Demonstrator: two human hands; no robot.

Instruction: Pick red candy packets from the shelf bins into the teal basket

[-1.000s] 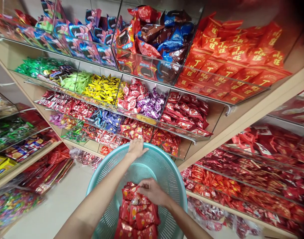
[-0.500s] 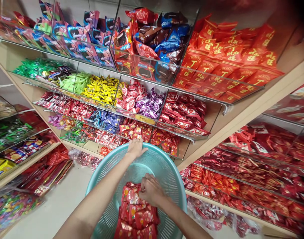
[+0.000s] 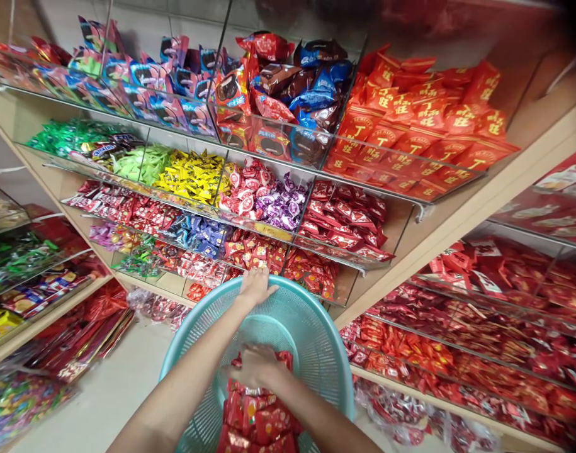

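My left hand (image 3: 256,287) reaches across to the far rim of a teal plastic basket (image 3: 323,321) with perforated sides, its fingers hooked over the edge. Inside the basket, red candy packets (image 3: 257,418) lie in overlapping rows towards the near side. Over the far end of these packets is my right hand (image 3: 255,365), blurred by motion. Its fingers point left and are too smeared to show whether anything is between them. The packets under that hand are partly hidden.
Tiered shelves with clear fronts face me, holding yellow candies (image 3: 191,176), purple candies (image 3: 282,204) and large red packets (image 3: 410,138). More red sweets (image 3: 457,314) fill shelves at right. Bagged sweets (image 3: 23,402) lie low at left, beside the pale floor (image 3: 112,377).
My right hand has moved left and slightly up over the packets in the basket. My left hand stays on the rim. The view has shifted slightly.
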